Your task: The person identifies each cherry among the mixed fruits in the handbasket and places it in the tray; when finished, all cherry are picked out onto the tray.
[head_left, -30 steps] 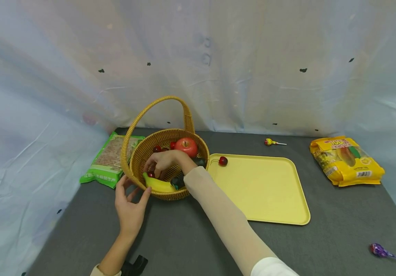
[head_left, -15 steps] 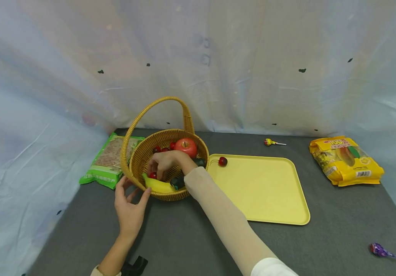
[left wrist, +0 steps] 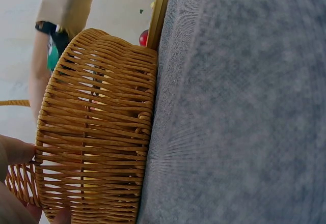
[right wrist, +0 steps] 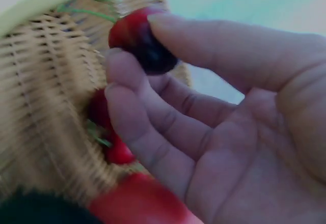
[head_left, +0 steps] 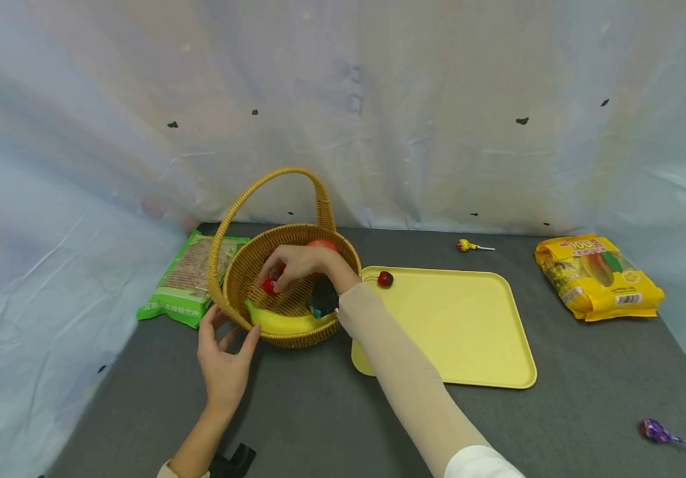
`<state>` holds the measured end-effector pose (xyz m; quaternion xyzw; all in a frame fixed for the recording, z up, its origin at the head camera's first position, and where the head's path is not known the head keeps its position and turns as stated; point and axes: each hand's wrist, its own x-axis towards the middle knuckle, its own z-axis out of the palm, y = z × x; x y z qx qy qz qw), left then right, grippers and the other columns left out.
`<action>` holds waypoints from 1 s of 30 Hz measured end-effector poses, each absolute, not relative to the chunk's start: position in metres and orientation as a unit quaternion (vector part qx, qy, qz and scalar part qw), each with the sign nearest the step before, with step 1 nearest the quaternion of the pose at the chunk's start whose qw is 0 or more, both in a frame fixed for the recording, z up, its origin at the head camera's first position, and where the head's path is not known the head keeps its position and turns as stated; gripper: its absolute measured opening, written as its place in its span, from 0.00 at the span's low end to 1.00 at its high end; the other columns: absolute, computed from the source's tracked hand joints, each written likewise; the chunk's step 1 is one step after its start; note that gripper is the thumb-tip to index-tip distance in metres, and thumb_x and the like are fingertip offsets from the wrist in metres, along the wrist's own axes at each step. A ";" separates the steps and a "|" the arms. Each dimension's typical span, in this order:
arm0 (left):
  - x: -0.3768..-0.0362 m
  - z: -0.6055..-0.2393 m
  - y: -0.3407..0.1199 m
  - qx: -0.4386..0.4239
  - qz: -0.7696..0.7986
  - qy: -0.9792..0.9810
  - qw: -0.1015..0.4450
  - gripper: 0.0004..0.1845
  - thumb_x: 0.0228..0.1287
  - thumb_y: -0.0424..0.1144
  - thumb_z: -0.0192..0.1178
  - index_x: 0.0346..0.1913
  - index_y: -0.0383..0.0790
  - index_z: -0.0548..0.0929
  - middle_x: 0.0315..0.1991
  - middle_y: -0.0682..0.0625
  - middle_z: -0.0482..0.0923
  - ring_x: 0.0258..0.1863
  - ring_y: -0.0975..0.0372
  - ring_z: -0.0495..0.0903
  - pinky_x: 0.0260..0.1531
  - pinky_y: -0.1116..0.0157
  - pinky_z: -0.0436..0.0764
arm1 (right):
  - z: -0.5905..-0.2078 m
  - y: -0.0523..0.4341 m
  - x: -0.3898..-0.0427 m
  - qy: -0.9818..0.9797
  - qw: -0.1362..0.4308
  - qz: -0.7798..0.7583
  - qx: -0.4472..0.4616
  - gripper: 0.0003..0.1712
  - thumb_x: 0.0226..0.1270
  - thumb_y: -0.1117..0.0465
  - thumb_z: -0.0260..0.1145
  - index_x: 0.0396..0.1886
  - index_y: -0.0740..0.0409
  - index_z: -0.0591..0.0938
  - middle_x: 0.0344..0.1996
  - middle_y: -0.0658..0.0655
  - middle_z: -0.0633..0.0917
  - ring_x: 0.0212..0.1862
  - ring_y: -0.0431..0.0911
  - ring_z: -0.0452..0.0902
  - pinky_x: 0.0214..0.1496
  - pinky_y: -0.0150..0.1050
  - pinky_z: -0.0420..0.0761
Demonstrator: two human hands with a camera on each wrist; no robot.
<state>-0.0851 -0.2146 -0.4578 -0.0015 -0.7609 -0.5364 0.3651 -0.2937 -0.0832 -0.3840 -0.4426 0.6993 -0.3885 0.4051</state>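
Note:
My right hand (head_left: pixel 295 261) is inside the wicker basket (left wrist: pixel 97 122), pinching a dark red cherry (right wrist: pixel 135 35) with a green stem between thumb and fingertips. Below those fingers in the right wrist view lie other cherries (right wrist: pixel 99 107) and the blurred red apple (right wrist: pixel 142 198). A yellow banana (head_left: pixel 283 323) rests along the basket's near side. My left hand (head_left: pixel 224 362) grips the basket's rim at the near left, by the foot of the handle (head_left: pixel 217 259). The right hand and wrist partly hide the apple in the head view.
A yellow tray (head_left: pixel 450 325) lies right of the basket, with one cherry (head_left: pixel 385 279) at its far left corner. A green packet (head_left: pixel 193 282) sits behind left, a yellow bag (head_left: pixel 600 277) far right. Lollipops lie behind the tray (head_left: pixel 473 245) and at the near right (head_left: pixel 659 433).
My right hand has risen from the basket's bottom and shifted slightly right and away, with the cherry now pinched. More of the banana shows; the apple is more covered. The left hand stays put.

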 end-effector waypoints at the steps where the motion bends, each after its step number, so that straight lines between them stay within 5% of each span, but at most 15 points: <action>1: -0.085 -0.459 -0.216 -0.004 -0.535 -0.761 0.366 0.38 0.53 0.16 0.68 0.68 0.27 0.67 0.58 0.37 0.70 0.57 0.55 0.72 0.50 0.71 0.79 | -0.380 -0.077 -0.295 0.698 0.398 -0.398 -0.443 0.20 0.69 0.73 0.64 0.60 0.69 0.80 0.45 0.60 0.83 0.49 0.60 0.81 0.53 0.51 0.83; 7: -0.084 -0.457 -0.216 -0.005 -0.536 -0.760 0.368 0.39 0.53 0.16 0.69 0.69 0.28 0.67 0.58 0.40 0.70 0.57 0.56 0.72 0.50 0.72 0.79 | -0.361 -0.032 -0.300 0.694 0.324 -0.446 -0.463 0.17 0.70 0.69 0.65 0.56 0.68 0.79 0.46 0.61 0.81 0.42 0.62 0.81 0.47 0.52 0.84; 13: -0.080 -0.438 -0.207 -0.011 -0.522 -0.765 0.377 0.36 0.53 0.14 0.67 0.66 0.19 0.66 0.56 0.47 0.70 0.55 0.46 0.72 0.49 0.72 0.80 | -0.362 0.038 -0.304 0.690 0.272 -0.490 -0.458 0.20 0.72 0.67 0.63 0.61 0.69 0.77 0.47 0.68 0.82 0.36 0.65 0.77 0.41 0.56 0.82; 18: -0.078 -0.433 -0.202 -0.016 -0.527 -0.758 0.384 0.35 0.53 0.13 0.66 0.66 0.19 0.66 0.56 0.46 0.71 0.54 0.45 0.72 0.49 0.73 0.79 | -0.383 0.098 -0.304 0.736 0.257 -0.494 -0.385 0.18 0.71 0.68 0.65 0.58 0.70 0.78 0.44 0.65 0.83 0.40 0.65 0.78 0.43 0.52 0.82; 23: -0.085 -0.449 -0.210 -0.011 -0.529 -0.760 0.379 0.37 0.52 0.14 0.67 0.68 0.24 0.67 0.57 0.38 0.70 0.55 0.50 0.72 0.49 0.71 0.80 | -0.408 0.148 -0.298 0.762 0.248 -0.508 -0.315 0.18 0.69 0.70 0.66 0.56 0.71 0.77 0.47 0.68 0.82 0.46 0.69 0.80 0.49 0.62 0.81; 30: -0.085 -0.449 -0.213 -0.014 -0.530 -0.756 0.384 0.37 0.53 0.13 0.66 0.67 0.22 0.66 0.56 0.46 0.70 0.55 0.53 0.72 0.49 0.73 0.79 | -0.428 0.182 -0.290 0.787 0.238 -0.486 -0.297 0.20 0.70 0.71 0.64 0.59 0.75 0.75 0.50 0.70 0.80 0.44 0.66 0.82 0.45 0.56 0.83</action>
